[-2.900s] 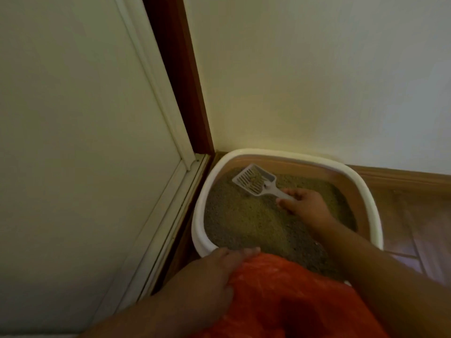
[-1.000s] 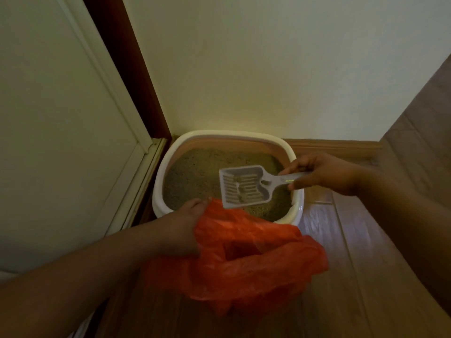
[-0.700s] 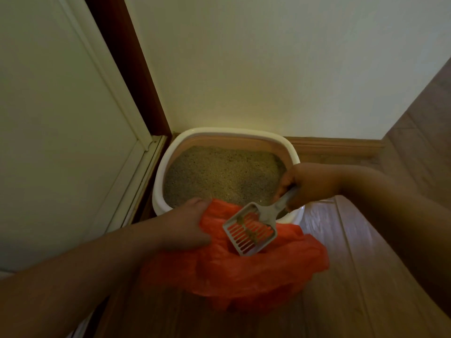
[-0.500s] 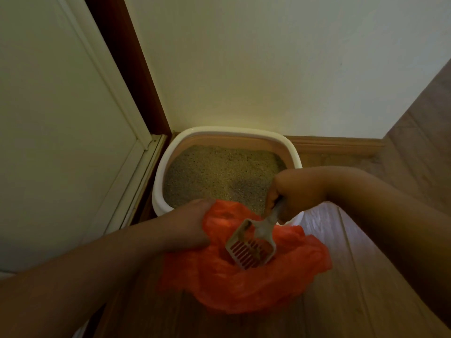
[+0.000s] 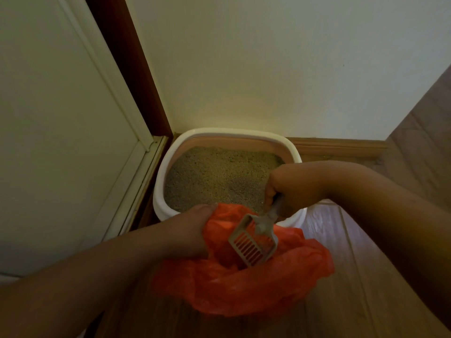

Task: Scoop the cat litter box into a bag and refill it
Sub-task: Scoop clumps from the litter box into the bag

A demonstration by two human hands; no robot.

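Note:
A white-rimmed litter box (image 5: 161, 181) full of grey-tan litter (image 5: 217, 176) sits in the room corner on the floor. In front of it lies an open orange plastic bag (image 5: 244, 286). My left hand (image 5: 192, 232) grips the bag's near-left edge and holds its mouth open. My right hand (image 5: 292, 189) is closed on the handle of a grey slotted scoop (image 5: 252, 245), which is tipped head-down into the bag's opening. The scoop's slots look empty, with orange showing through.
A white door (image 5: 61, 142) with a dark red-brown frame (image 5: 131, 69) stands close on the left. A pale wall (image 5: 268, 69) backs the box, with a wooden baseboard (image 5: 339, 147). Wood floor (image 5: 353, 276) stretches to the right and front.
My right hand lifted the scoop out of the litter, swung it toward me over the box rim and tipped it down into the bag. The clumps seen in it earlier are gone.

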